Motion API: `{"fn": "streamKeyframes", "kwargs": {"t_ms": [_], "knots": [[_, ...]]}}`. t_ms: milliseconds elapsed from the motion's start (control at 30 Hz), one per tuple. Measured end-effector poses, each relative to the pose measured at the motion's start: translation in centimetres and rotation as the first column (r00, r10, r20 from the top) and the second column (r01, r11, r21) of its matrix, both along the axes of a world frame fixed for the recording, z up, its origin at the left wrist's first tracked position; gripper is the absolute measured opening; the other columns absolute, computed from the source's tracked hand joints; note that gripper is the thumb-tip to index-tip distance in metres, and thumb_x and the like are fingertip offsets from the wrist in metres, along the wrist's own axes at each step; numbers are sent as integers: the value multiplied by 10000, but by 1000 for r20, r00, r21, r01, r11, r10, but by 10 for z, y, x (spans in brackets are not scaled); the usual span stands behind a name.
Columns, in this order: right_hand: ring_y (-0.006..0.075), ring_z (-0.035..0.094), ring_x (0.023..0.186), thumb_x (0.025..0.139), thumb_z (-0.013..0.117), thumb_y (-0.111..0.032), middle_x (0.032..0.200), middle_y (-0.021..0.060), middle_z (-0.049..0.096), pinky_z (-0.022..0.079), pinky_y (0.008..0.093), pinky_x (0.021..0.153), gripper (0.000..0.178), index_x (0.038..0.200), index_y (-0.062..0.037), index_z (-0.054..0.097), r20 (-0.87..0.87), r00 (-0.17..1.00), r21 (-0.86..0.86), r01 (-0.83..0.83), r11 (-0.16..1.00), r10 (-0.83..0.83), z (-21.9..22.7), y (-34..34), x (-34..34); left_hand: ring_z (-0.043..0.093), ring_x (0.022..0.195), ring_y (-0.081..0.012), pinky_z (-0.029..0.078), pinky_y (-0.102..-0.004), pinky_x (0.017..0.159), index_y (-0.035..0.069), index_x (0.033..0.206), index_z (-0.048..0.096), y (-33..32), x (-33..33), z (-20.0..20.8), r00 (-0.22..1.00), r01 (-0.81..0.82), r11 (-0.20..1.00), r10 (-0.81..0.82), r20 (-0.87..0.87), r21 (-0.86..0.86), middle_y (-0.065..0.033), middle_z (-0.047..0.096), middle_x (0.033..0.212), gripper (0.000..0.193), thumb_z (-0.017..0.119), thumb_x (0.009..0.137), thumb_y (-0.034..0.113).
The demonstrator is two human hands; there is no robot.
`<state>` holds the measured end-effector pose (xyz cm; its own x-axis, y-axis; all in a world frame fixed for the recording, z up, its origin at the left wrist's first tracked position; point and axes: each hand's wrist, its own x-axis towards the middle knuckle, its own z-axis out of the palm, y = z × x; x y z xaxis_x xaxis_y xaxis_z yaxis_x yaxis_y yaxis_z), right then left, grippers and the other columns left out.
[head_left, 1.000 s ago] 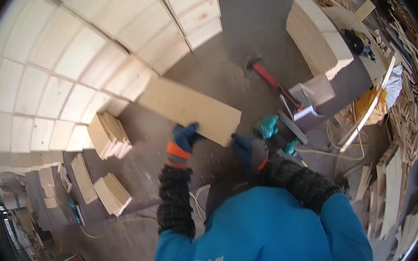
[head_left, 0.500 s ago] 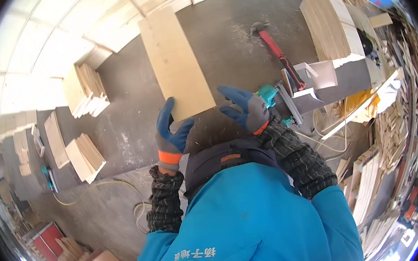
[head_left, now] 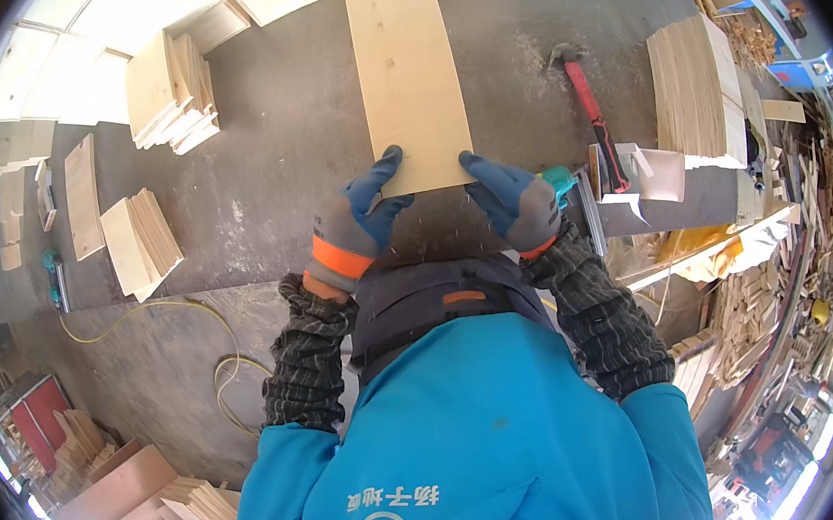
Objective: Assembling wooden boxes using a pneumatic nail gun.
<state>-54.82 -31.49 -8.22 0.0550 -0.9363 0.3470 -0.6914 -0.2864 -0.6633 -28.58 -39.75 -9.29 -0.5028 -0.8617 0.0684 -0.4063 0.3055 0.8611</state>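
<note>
A long, pale wooden board [head_left: 410, 70] lies on the dark worktable [head_left: 293, 121], pointing away from me. My left hand [head_left: 360, 215], in a blue and grey glove with an orange cuff, grips its near left corner. At the near right corner, my right hand [head_left: 513, 196], gloved alike, has its fingers closed against the edge. A teal power tool [head_left: 559, 182] lies just beyond my right hand, partly hidden by it. Farther right, a hammer [head_left: 590, 108] with a red and black handle rests on the table.
Board stacks stand at the right [head_left: 689, 93], back left [head_left: 164, 89] and near left [head_left: 139, 247]. Beside the hammer sits an open white box [head_left: 664, 178]. A yellow hose [head_left: 217, 324] loops over the floor at left. Wood scraps [head_left: 766, 296] pile up at the right.
The board has turned from a slant to nearly straight ahead. My right hand, open and apart from it before, has closed onto its right edge. The whole view has shifted.
</note>
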Motion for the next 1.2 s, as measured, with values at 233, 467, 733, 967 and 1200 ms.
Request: {"fn": "streamKeyframes", "kwargs": {"t_ms": [233,467,733,967,1200], "knots": [[392,772,905,897,809,2,1042,202,787,624,442,760,498,1381,-52,704,-67,998,-106,-17,994,10,-3,-5,1,684,1319,-231,577,-358,1109,-18,1509,613,-9,8,-6,980,64,962,-10,-197,267,-176,646,1537,563,791,976,23],[385,750,926,900,665,-17,1136,211,770,613,463,783,498,1397,21,673,-382,922,11,-69,998,68,16,3,10,728,1216,-202,634,-335,1017,-30,1509,608,-5,15,-17,969,86,976,-35,-244,201,-185,638,1540,575,794,965,-11],[376,752,981,929,621,-72,1234,242,748,621,462,815,551,1468,41,621,-502,863,50,-32,998,53,17,9,16,733,1206,-202,643,-332,1001,-40,1503,608,-5,14,-16,957,91,972,-26,-290,215,-206,647,1522,568,791,965,-17],[381,756,1023,925,619,-67,1282,244,743,623,465,843,556,1473,26,625,-458,889,61,3,998,26,12,11,12,593,1439,-360,527,-481,1166,36,1477,665,-12,19,27,990,141,985,-143,11,101,-240,586,1572,747,953,823,255],[378,754,1013,910,630,-59,1271,217,751,620,471,834,579,1484,11,620,-424,905,113,8,994,41,12,12,13,473,1497,-493,461,-568,1193,206,1300,811,-2,-13,33,986,12,856,76,149,-516,-181,510,1634,535,927,811,391]]}}
